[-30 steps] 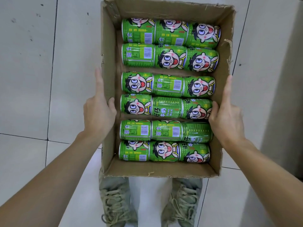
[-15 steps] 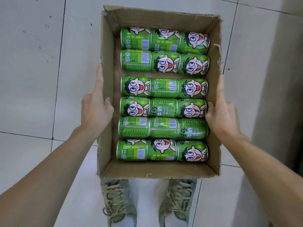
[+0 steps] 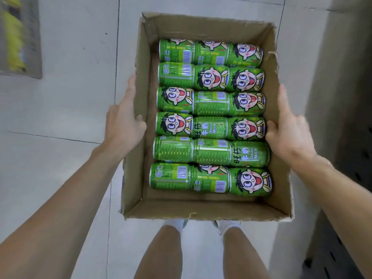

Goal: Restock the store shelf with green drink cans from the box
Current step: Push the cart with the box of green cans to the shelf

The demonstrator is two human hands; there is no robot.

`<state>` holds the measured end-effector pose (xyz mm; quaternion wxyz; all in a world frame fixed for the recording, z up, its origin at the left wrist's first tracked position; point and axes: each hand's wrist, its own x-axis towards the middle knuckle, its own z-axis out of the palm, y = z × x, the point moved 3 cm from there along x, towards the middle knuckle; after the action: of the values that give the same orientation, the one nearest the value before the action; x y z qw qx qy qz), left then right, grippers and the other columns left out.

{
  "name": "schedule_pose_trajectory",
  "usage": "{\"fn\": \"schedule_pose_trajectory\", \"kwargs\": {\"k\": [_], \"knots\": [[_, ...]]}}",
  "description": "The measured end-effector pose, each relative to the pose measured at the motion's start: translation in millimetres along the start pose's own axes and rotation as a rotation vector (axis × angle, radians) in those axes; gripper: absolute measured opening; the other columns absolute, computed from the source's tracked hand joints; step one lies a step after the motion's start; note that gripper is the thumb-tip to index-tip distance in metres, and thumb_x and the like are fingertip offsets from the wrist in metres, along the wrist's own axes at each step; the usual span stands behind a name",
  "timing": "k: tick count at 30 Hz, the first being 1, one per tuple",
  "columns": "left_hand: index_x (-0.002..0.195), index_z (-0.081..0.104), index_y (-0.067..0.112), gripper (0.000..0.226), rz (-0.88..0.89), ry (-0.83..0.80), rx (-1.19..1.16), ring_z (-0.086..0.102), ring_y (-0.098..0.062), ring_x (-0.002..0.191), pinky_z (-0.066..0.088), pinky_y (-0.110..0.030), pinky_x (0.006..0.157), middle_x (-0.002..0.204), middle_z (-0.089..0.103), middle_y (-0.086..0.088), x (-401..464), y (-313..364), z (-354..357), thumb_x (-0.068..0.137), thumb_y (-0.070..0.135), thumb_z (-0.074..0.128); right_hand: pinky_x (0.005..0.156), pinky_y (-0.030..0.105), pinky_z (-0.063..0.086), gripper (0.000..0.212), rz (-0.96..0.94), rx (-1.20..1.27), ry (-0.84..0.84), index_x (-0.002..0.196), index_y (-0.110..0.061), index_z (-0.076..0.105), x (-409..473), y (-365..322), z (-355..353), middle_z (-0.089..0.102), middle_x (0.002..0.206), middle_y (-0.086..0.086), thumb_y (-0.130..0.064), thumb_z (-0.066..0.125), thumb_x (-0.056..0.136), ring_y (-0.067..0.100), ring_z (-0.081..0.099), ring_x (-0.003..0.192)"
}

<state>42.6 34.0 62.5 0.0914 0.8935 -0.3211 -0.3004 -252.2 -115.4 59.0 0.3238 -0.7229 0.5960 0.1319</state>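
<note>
Eighteen green cans (image 3: 210, 115) lie on their sides in the box (image 3: 203, 210), long axes running across between our hands. Our left hand (image 3: 122, 125) and right hand (image 3: 289, 133) clasp the box's side walls, thumbs hooked inside; both sit equally near the middle rows.

On the green drink cans (image 3: 211, 117) lying in the cardboard box (image 3: 201, 208) we read large black Chinese characters, 旺仔牛奶, with the small pale words "Dainn Milk" beside them. We make this out on the middle can of the fourth row (image 3: 209, 128) and on the right can of the fifth row (image 3: 250, 154). Several cans carry white barcode panels, whose digits we cannot read.
</note>
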Motion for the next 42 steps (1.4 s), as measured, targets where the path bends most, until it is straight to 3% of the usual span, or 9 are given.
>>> {"fn": "schedule_pose_trajectory", "kwargs": {"k": [5,8,15,20,22,31,34,37,42], "knots": [[0.152,0.011,0.043,0.093,0.031,-0.024,0.020,0.046,-0.032,0.057,0.050,-0.039,0.072,0.053,0.047,-0.015,-38,22,-77,0.083,0.002,0.057,0.074,0.039,0.040,0.088,0.008,-0.003,-0.017,0.156,-0.036,-0.003,-56,-33,-68,0.050,0.073,0.017,-0.007,0.049,0.092,0.035,0.045,0.074],[0.152,0.014,0.042,0.094,0.052,-0.010,0.022,0.049,-0.037,0.063,0.048,-0.039,0.072,0.052,0.048,-0.016,-59,41,-132,0.081,0.001,0.060,0.071,0.034,0.035,0.089,-0.008,0.004,-0.032,0.156,-0.035,-0.003,-84,-57,-119,0.040,0.067,0.005,-0.006,0.050,0.091,0.034,0.044,0.075],[0.153,0.010,0.039,0.094,0.095,0.024,0.037,0.051,-0.039,0.102,0.037,-0.037,0.082,0.100,0.063,-0.022,-114,105,-267,0.082,0.000,0.059,0.073,0.036,0.035,0.092,-0.055,0.010,0.002,0.157,-0.032,-0.001,-163,-120,-252,0.033,0.066,0.000,-0.005,0.056,0.089,0.032,0.041,0.078],[0.151,0.012,0.045,0.099,0.129,0.069,0.017,0.053,-0.032,0.076,0.036,-0.033,0.067,0.083,0.051,-0.002,-163,152,-376,0.080,-0.001,0.062,0.072,0.037,0.032,0.092,-0.057,0.026,0.098,0.156,-0.036,-0.002,-237,-161,-352,0.039,0.079,0.012,-0.008,0.054,0.089,0.033,0.040,0.080],[0.152,0.013,0.043,0.099,0.171,0.077,0.032,0.055,-0.032,0.069,0.039,-0.034,0.063,0.079,0.060,-0.015,-184,172,-418,0.080,-0.001,0.064,0.071,0.036,0.031,0.088,-0.061,0.042,0.138,0.155,-0.038,-0.003,-269,-175,-389,0.039,0.083,0.013,-0.011,0.052,0.091,0.038,0.050,0.085],[0.151,0.025,0.035,0.095,0.329,0.205,0.048,0.062,-0.039,0.089,0.042,-0.037,0.069,0.098,0.067,-0.025,-287,232,-560,0.076,-0.002,0.070,0.066,0.034,0.039,0.095,-0.059,0.060,0.290,0.154,-0.039,-0.007,-404,-212,-500,0.051,0.090,0.019,-0.011,0.056,0.088,0.038,0.059,0.094],[0.152,0.024,0.033,0.092,0.357,0.240,0.013,0.061,-0.034,0.080,0.044,-0.033,0.071,0.106,0.067,-0.025,-303,244,-582,0.079,-0.001,0.069,0.070,0.037,0.044,0.096,-0.102,0.018,0.400,0.155,-0.034,-0.007,-424,-217,-519,0.060,0.099,0.023,-0.011,0.057,0.087,0.037,0.060,0.093],[0.151,0.026,0.035,0.092,0.413,0.283,-0.007,0.048,-0.024,0.071,0.032,-0.028,0.066,0.090,0.062,-0.015,-311,256,-597,0.079,0.000,0.069,0.072,0.037,0.041,0.092,-0.126,0.018,0.488,0.157,-0.028,0.002,-437,-220,-534,0.057,0.119,0.029,-0.007,0.057,0.088,0.041,0.059,0.101],[0.152,0.020,0.041,0.094,0.447,0.310,0.009,0.061,-0.033,0.084,0.032,-0.030,0.062,0.088,0.067,-0.019,-302,280,-608,0.079,0.003,0.065,0.070,0.044,0.050,0.092,-0.159,0.027,0.532,0.156,-0.031,0.005,-429,-221,-556,0.058,0.087,0.026,-0.004,0.056,0.084,0.041,0.060,0.085]]}}
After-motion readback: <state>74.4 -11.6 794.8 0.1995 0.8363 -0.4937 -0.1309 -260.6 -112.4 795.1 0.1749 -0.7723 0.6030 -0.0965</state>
